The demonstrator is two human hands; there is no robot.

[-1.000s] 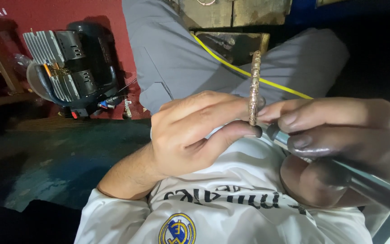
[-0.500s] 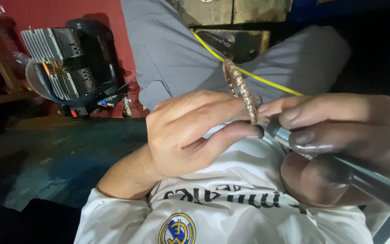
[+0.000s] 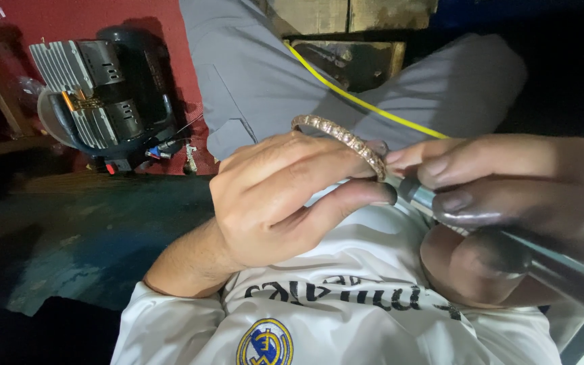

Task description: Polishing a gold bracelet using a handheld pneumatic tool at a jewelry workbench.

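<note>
My left hand [image 3: 278, 203] pinches a thin gold bangle [image 3: 343, 137] set with small stones; thumb and fingers close on its right end. The bangle arcs up and to the left over my knuckles. My right hand [image 3: 508, 196] grips a slim metal handpiece [image 3: 562, 270] like a pen, its fingers dark with grime. The handpiece's tip [image 3: 407, 190] meets the bangle just beside my left thumb, where the contact point is partly hidden by fingers. Both hands hover over my white jersey [image 3: 346, 304].
My grey trousers [image 3: 258, 74] fill the upper middle, with a yellow cord [image 3: 373, 108] running across them. A black machine with finned metal casings [image 3: 96, 101] stands against a red wall at the upper left. A dark floor [image 3: 69, 236] lies below it.
The bangle has turned in my left hand from upright and edge-on to tilted over leftward, showing its curve. Both hands stay in about the same place.
</note>
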